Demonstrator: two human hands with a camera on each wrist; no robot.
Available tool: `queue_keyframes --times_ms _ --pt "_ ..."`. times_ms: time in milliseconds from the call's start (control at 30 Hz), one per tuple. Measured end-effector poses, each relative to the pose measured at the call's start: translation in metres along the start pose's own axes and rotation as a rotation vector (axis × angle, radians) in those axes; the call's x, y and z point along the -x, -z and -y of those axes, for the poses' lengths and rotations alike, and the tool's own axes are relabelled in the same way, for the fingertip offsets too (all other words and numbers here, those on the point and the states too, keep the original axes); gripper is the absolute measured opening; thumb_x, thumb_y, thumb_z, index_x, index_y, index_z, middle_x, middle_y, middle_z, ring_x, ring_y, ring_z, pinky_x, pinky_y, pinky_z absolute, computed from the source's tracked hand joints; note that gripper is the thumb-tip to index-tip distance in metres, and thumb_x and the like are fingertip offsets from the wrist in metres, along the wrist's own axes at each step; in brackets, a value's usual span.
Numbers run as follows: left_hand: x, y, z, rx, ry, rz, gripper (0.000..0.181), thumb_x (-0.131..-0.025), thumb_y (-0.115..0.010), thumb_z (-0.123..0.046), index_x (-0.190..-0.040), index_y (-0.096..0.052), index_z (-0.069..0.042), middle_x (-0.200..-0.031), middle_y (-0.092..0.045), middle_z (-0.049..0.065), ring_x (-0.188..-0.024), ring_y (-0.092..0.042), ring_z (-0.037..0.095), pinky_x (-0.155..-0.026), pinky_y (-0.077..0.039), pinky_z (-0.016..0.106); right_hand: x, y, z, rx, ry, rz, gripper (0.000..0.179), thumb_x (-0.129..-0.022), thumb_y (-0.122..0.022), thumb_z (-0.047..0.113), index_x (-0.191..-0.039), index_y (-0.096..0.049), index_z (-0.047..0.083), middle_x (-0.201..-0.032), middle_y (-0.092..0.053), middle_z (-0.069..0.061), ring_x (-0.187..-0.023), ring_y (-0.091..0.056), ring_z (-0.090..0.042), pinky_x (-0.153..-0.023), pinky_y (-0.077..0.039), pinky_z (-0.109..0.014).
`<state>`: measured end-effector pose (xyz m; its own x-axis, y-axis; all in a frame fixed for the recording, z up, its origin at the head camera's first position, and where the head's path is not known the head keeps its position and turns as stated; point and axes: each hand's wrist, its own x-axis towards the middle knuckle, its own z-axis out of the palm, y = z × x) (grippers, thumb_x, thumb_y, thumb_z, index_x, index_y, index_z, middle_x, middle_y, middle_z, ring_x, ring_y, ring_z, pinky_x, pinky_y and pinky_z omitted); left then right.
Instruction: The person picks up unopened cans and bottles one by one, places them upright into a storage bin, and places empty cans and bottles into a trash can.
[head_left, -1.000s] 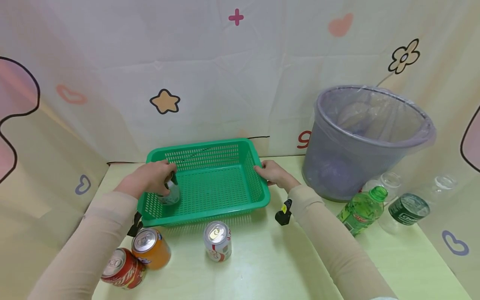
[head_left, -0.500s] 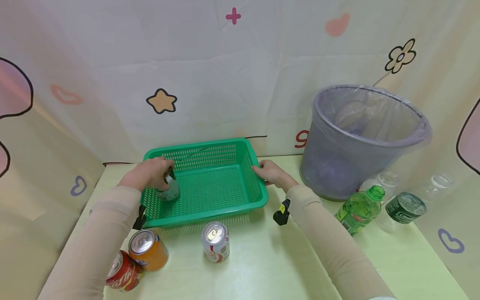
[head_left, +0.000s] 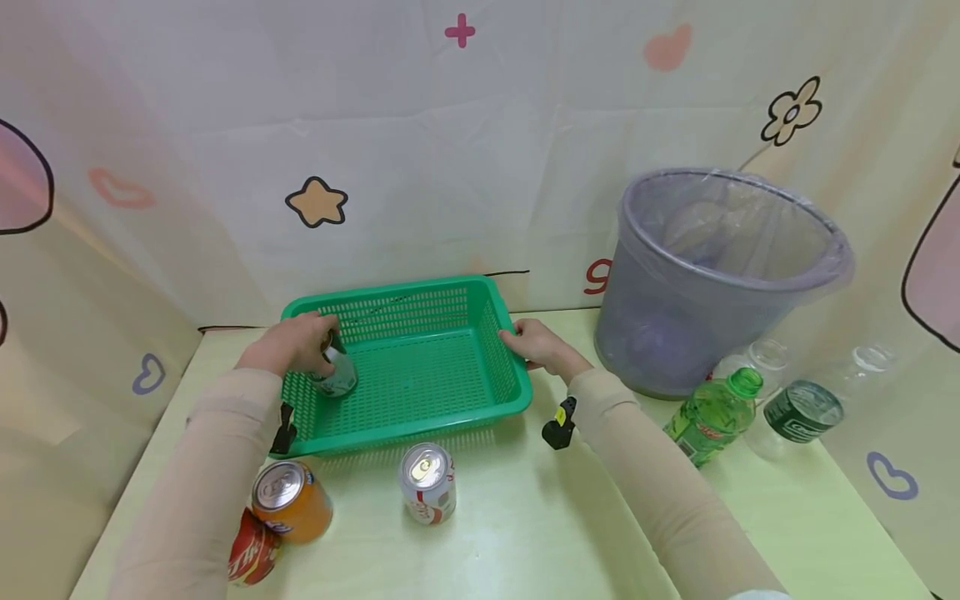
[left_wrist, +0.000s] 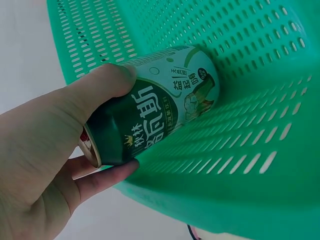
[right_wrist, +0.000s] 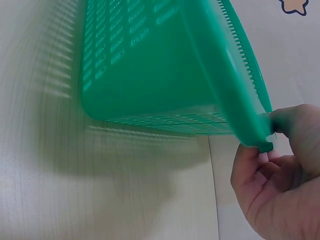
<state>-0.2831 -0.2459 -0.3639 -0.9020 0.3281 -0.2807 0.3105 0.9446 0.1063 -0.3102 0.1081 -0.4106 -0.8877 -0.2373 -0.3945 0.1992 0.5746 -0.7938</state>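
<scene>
Inside the left end of a green plastic basket, my left hand grips a dark and pale green drink can near its top. The left wrist view shows the thumb over one side of the can and fingers under the other, with the can's base against the basket. My right hand pinches the basket's right rim, thumb on top and fingers curled below, as the right wrist view shows. A white and red can stands in front of the basket. An orange can and a red can stand by the left forearm.
A purple bin with a clear liner stands at the back right. Before it are a green bottle, a clear bottle with a dark green label and another clear bottle. A patterned curtain closes the back.
The whole scene has shifted slightly left in the head view. My left hand and its can have risen slightly inside the basket. My right hand keeps hold of the rim.
</scene>
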Motion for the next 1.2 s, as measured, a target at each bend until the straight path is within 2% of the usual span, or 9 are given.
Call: queue_keyframes --times_ms 133,400,700,1033,1200 --pt "-0.002 -0.002 0.002 0.019 0.006 -0.005 0.049 -0.078 -0.071 -0.022 -0.119 -0.050 -0.002 -0.095 -0.053 0.009 -0.084 -0.050 0.024 -0.067 -0.046 0.038 -0.001 0.000 -0.001 -0.005 0.000 -0.002 0.031 -0.098 -0.044 0.030 -0.107 -0.051 0.001 -0.095 -0.054 -0.008 -0.077 -0.057 -0.014 -0.071 -0.054 -0.032" --pt "-0.006 -0.001 -0.002 0.030 0.040 -0.014 0.038 -0.079 -0.070 -0.022 -0.109 -0.052 -0.006 -0.096 -0.051 0.011 -0.081 -0.048 0.024 -0.063 -0.043 0.037 0.000 0.000 -0.001 -0.014 -0.012 -0.008 0.031 -0.097 -0.044 0.030 -0.106 -0.050 0.001 -0.096 -0.054 -0.008 -0.078 -0.057 -0.014 -0.074 -0.054 -0.034" --pt "-0.009 -0.001 -0.001 0.039 0.048 -0.021 0.045 -0.080 -0.069 -0.020 -0.116 -0.051 -0.003 -0.096 -0.051 0.012 -0.084 -0.049 0.025 -0.067 -0.045 0.039 0.000 -0.001 -0.001 -0.013 -0.013 -0.003 0.032 -0.097 -0.044 0.030 -0.109 -0.050 0.001 -0.101 -0.054 -0.010 -0.083 -0.058 -0.016 -0.076 -0.054 -0.035" --pt "-0.016 -0.001 0.005 0.047 0.059 -0.029 0.039 -0.078 -0.070 -0.022 -0.109 -0.052 -0.005 -0.098 -0.049 0.014 -0.084 -0.050 0.026 -0.066 -0.044 0.039 -0.004 -0.001 -0.003 -0.020 -0.013 -0.004 0.033 -0.097 -0.044 0.030 -0.112 -0.049 0.001 -0.103 -0.056 -0.012 -0.082 -0.062 -0.016 -0.070 -0.056 -0.031" --pt "-0.020 0.000 0.006 0.067 0.073 -0.035 0.042 -0.078 -0.070 -0.021 -0.111 -0.052 -0.005 -0.103 -0.050 0.016 -0.087 -0.051 0.028 -0.068 -0.046 0.040 -0.004 -0.001 -0.003 -0.023 -0.009 -0.004 0.034 -0.097 -0.044 0.031 -0.112 -0.049 0.001 -0.104 -0.057 -0.012 -0.081 -0.063 -0.016 -0.069 -0.056 -0.030"
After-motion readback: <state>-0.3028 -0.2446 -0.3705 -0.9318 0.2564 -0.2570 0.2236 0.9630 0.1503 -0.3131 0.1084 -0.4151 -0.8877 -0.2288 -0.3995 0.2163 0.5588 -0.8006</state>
